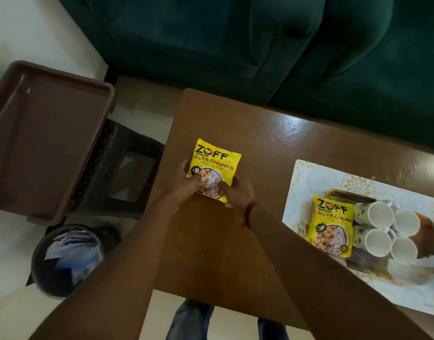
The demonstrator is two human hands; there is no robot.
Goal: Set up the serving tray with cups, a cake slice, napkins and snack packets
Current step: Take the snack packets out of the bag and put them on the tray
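Gripping with both hands: left hand and right hand closing on the lower corners of a yellow soya chunks packet, thumbs pressing on the printed front, remaining fingers tucked behind. Holding it above the brown counter, well apart from the serving tray at the right.

Judging handling: pouch looking light, puffed, filled with dry chunks; film glossy, so likely slippery and crinkly. Not fragile as a pack, though hard squeezing probably crushing contents. Pinching along the sealed bottom edge or side seams seeming safest; a flat carry avoiding sag.

Noting tray state: second soya chunks packet already lying on its near-left part, just beside four white cups clustered upright. Tray resting on a patterned placemat. Cake slice and napkins not clearly identifiable; right edge blurred.

Judging placement: free room on tray appearing tight, so overlapping or leaning against the first packet probably needed.
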